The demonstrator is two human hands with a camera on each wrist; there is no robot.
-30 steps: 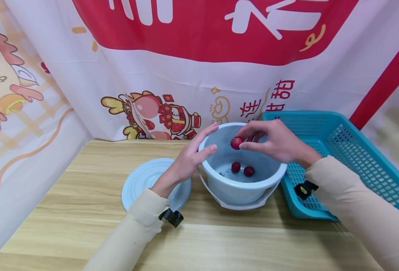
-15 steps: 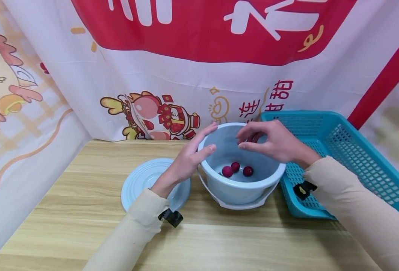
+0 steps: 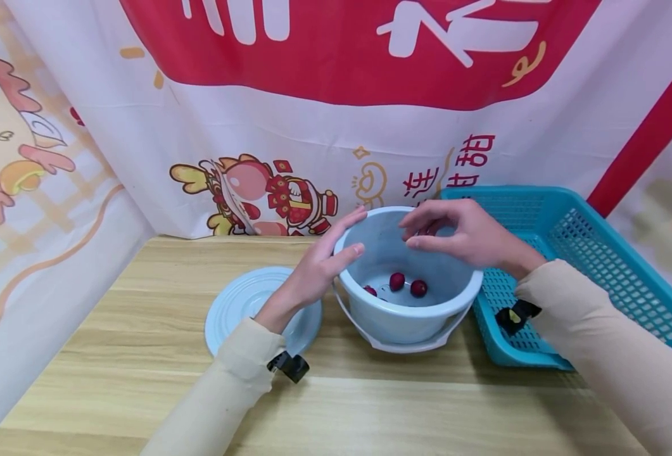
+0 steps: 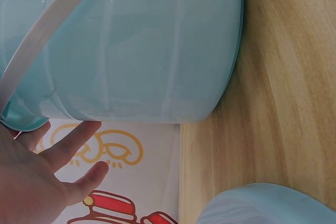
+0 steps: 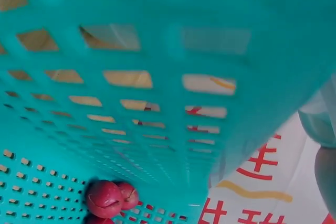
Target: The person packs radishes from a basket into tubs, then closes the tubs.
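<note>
Three red fruits point(image 3: 397, 281) lie at the bottom of the pail point(image 3: 395, 326) at the centre of the head frame, small, round and smooth, one partly hidden by the near rim. The pail is pale blue, seemingly plastic, with a thick rounded lip and a light handle point(image 3: 410, 347) hanging down its front. The left hand point(image 3: 321, 263) rests its outstretched fingers on the rim at left, probably to steady it; the right hand point(image 3: 458, 233) hangs over the mouth at upper right, fingers loosely curved, gripping nothing visible. The ridged round lid point(image 3: 230, 304) lies left of the pail, presumably so the mouth is free. At right, the teal lattice basket point(image 3: 524, 360) stands near the reaching hand; the right wrist frame shows glossy fruits point(image 5: 105, 199) at lower left inside it. The wood-grained surface point(image 3: 142, 354) carries everything before a creased printed cloth point(image 3: 313, 126)
</note>
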